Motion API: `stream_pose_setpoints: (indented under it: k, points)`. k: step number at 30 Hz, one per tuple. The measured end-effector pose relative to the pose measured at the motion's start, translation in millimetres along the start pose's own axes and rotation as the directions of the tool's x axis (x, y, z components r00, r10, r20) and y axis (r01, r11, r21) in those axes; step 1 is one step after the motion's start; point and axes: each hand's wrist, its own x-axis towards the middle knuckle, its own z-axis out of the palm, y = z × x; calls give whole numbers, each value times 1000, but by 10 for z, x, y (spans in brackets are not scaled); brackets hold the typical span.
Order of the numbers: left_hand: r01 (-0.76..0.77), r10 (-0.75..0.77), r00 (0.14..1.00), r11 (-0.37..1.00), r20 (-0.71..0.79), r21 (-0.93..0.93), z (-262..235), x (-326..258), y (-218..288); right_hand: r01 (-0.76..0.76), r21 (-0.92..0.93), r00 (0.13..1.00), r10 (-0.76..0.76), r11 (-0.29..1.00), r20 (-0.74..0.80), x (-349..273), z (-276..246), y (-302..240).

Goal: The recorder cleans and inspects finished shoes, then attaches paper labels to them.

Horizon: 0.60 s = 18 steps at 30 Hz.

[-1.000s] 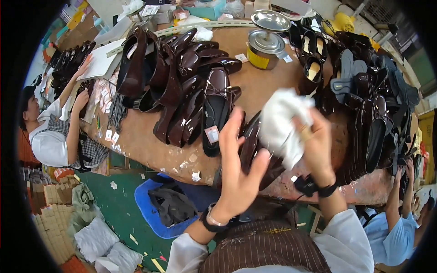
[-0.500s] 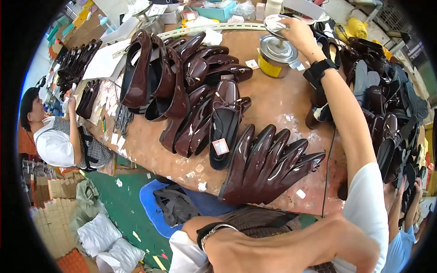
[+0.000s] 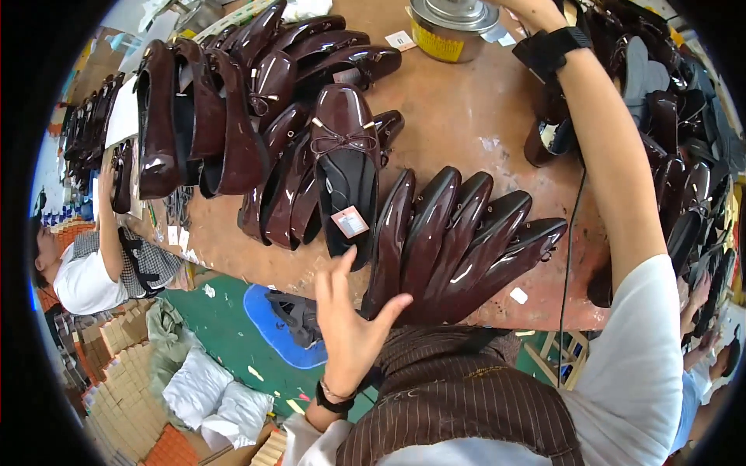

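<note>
At the near edge of the brown desk, the person's left hand is raised with its fingers spread apart, holding nothing; the thumb reaches toward the nearest shoe of a fanned row of glossy dark brown shoes, close to it, though contact cannot be told. Just left of that row lies a bow-topped shoe, sole end toward the person, with a small square pinkish tag resting on its insole. A small white paper scrap sits on the desk just right of the row, near the edge. Farther back from the row, a heap of similar dark shoes covers the left part of the desk. Beyond it stands a round metal tin with a yellow label band, a small white sticker beside it. The right arm stretches past the tin, a black wrist strap on it; the right hand is cut off by the upper edge, so its fingers cannot be judged.
</note>
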Motion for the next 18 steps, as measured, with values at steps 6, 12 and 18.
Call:
stream_pose_setpoints:
  k: [6,12,18]
  points:
    - [-47,47,999,991,-1,124,411,-190,0,26,-31,978,-32,999,-207,-97,547,293]
    - [38,-27,997,988,-76,151,631,-272,-116,-70,-49,997,69,996,-19,-15,285,245]
    - [-81,97,992,978,-75,191,702,-207,-125,-7,-19,997,8,1000,72,214,128,280]
